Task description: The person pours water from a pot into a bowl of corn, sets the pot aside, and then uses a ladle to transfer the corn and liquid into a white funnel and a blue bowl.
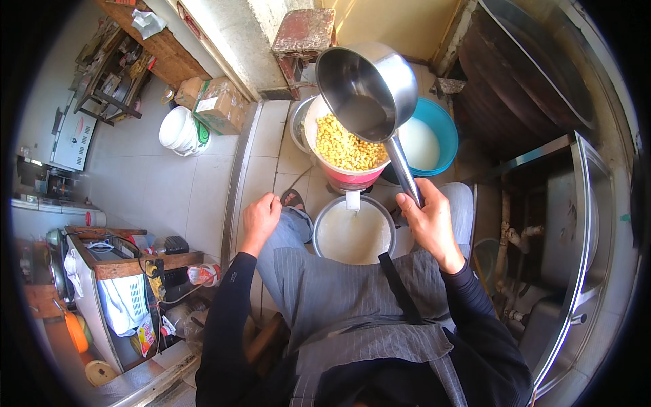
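My right hand grips the handle of a stainless steel dipper, which is tilted above a hopper of yellow beans, probably soybeans. A little liquid appears inside the dipper. The hopper tops a pink and white grinding machine. Its white spout hangs over a round metal pot of whitish, creamy liquid between my legs. Over my left knee, my left hand is closed in a loose fist, with nothing visible in it. The dipper covers part of the hopper.
Behind the machine, right, stands a teal bucket with white contents; a metal basin is partly hidden at left. A worn stool stands beyond. A metal sink unit borders my right, a cluttered cabinet my left. A raised threshold crosses the floor.
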A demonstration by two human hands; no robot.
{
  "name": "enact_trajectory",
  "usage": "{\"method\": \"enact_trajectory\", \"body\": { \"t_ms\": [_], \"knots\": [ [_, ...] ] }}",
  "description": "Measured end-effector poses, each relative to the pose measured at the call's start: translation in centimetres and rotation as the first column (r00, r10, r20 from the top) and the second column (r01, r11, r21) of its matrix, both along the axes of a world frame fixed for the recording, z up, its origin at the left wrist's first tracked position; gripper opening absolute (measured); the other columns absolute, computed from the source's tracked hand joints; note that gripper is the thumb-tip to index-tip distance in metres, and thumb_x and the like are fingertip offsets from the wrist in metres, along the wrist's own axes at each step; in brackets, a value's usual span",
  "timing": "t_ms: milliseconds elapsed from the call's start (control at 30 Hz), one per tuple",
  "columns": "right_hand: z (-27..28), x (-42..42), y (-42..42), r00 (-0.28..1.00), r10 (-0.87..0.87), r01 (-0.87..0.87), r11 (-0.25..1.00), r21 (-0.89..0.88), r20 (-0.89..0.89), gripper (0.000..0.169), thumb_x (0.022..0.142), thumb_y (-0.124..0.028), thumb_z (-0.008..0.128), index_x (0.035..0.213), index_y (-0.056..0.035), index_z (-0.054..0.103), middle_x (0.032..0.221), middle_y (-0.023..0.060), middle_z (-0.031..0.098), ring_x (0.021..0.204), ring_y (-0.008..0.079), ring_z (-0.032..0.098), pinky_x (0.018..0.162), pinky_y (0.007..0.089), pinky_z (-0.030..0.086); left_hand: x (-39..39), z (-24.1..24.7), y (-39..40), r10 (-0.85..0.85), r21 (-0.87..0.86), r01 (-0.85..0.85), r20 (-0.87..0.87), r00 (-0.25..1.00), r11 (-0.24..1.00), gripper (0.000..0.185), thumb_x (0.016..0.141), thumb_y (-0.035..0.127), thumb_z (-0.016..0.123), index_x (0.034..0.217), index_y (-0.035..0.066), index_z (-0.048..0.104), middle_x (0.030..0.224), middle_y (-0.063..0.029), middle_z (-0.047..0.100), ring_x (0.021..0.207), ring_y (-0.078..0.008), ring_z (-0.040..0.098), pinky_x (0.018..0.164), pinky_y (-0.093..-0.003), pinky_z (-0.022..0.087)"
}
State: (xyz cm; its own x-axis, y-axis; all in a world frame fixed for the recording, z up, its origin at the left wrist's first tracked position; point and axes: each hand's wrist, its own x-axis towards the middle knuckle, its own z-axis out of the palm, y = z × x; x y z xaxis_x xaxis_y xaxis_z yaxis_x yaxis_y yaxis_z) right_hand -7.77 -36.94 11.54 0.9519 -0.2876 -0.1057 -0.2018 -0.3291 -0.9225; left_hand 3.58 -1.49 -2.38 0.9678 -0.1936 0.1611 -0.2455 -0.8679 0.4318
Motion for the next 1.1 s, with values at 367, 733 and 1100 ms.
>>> {"method": "enact_trajectory", "body": {
  "t_ms": [367, 733, 1100],
  "knots": [
    [0.1, 0.0, -0.3, 1.0, -0.008, 0.009, 1.0, -0.028, 0.021, 0.025, 0.096, -0.015, 0.073, 0.11, 0.0038, 0.064, 0.077, 0.0102, 0.065, 0.068, 0.0139, 0.061, 0.062, 0.0313, 0.05, 0.1, -0.1, 0.1, 0.0, 0.008, 0.0, -0.01, 1.0, 1.0, 0.026, 0.096, 0.028, 0.061, 0.079, 0.008, 0.064, 0.065, -0.0195, 0.064, 0.064, -0.0426, 0.065, 0.06, -0.053, 0.05],
    [-0.4, -0.1, -0.5, 0.998, -0.048, 0.049, 0.998, -0.043, 0.031, 0.027, 0.095, -0.016, 0.074, 0.111, 0.004, 0.065, 0.076, 0.0106, 0.062, 0.067, 0.0145, 0.058, 0.063, 0.0319, 0.049, 0.1, -0.1, 0.1, 0.004, 0.015, -0.004, -0.01, 1.0, 1.0, 0.027, 0.096, 0.029, 0.061, 0.079, 0.008, 0.065, 0.066, -0.0193, 0.064, 0.064, -0.0425, 0.065, 0.059, -0.0528, 0.05],
    [-0.7, -0.2, -1.0, 0.995, -0.064, 0.069, 0.995, -0.069, 0.074, 0.025, 0.094, -0.014, 0.074, 0.11, 0.0037, 0.065, 0.075, 0.0114, 0.063, 0.066, 0.0156, 0.059, 0.063, 0.0326, 0.05, 0.0, 0.0, 0.0, 0.005, 0.021, -0.004, -0.005, 1.0, 1.0, 0.026, 0.095, 0.028, 0.062, 0.079, 0.008, 0.065, 0.066, -0.0192, 0.064, 0.063, -0.0428, 0.065, 0.059, -0.0527, 0.051]
  ]
}}
